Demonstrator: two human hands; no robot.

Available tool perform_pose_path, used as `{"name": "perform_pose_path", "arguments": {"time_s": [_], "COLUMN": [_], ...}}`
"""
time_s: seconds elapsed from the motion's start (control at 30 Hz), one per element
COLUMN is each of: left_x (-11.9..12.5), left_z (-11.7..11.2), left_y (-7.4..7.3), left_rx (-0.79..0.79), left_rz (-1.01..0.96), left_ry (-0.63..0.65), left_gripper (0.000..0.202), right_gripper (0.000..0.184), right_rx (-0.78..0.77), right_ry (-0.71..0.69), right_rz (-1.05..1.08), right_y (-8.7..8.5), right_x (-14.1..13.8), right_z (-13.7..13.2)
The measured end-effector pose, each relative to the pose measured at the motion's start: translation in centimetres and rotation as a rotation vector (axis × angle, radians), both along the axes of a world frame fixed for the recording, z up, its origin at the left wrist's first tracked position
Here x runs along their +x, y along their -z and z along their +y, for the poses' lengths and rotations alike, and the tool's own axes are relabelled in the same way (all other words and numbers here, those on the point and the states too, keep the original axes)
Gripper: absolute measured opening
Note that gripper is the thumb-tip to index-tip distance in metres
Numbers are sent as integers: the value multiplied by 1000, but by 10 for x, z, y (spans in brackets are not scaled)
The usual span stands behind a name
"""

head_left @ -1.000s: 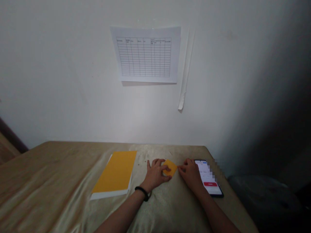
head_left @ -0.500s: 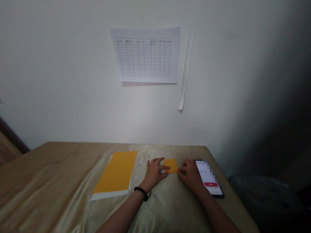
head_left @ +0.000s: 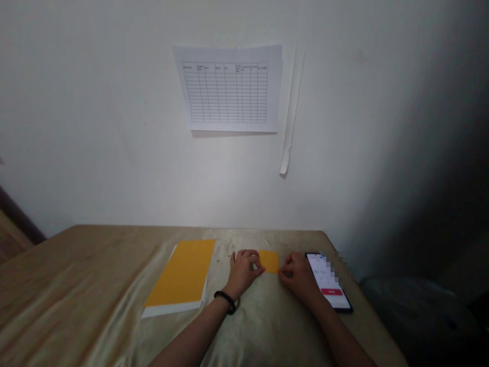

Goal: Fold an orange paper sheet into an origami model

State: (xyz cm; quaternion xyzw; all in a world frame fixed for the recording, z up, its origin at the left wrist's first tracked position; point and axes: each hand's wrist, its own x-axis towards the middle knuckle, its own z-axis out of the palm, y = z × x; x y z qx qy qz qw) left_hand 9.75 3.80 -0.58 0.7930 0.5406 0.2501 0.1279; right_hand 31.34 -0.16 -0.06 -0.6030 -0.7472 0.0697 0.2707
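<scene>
A small yellow-orange square of paper point(head_left: 269, 261) lies on the cloth-covered table between my hands. My left hand point(head_left: 242, 270), with a black band on its wrist, pinches the paper's left edge between thumb and finger. At the lower right corner of the paper, my right hand point(head_left: 297, 274) has its thumb and finger pressed together on the edge. Whether the square is folded in layers I cannot tell.
Left of my hands lies a stack of yellow and white sheets point(head_left: 183, 275). A lit phone point(head_left: 329, 285) rests beside my right hand. The table point(head_left: 267, 326) meets a wall bearing a printed chart point(head_left: 229, 92) and a hanging paper strip point(head_left: 288, 127).
The fingers of my left hand have drawn back from the top of the small paper to its left edge. My right hand has barely moved.
</scene>
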Motion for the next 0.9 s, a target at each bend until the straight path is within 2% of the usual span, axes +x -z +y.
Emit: {"name": "perform_pose_path", "arguments": {"time_s": [0.1,0.3,0.53,0.9], "left_x": [1,-2,-3,-2], "left_z": [1,3,5,4], "left_y": [0,-3,2,1], "left_rx": [-6,-65,-57,-53], "left_rz": [22,76,92,87], "left_ry": [0,20,23,26], "left_gripper": [9,29,28,28], "right_gripper": [12,12,12,24], "right_rx": [-18,-18,-12,-43], "right_ry": [17,47,129,229], "right_rz": [-16,-56,-110,-286], "right_y": [2,3,-2,-6], "right_x": [1,-1,-8,-14], "right_z": [1,1,5,14]}}
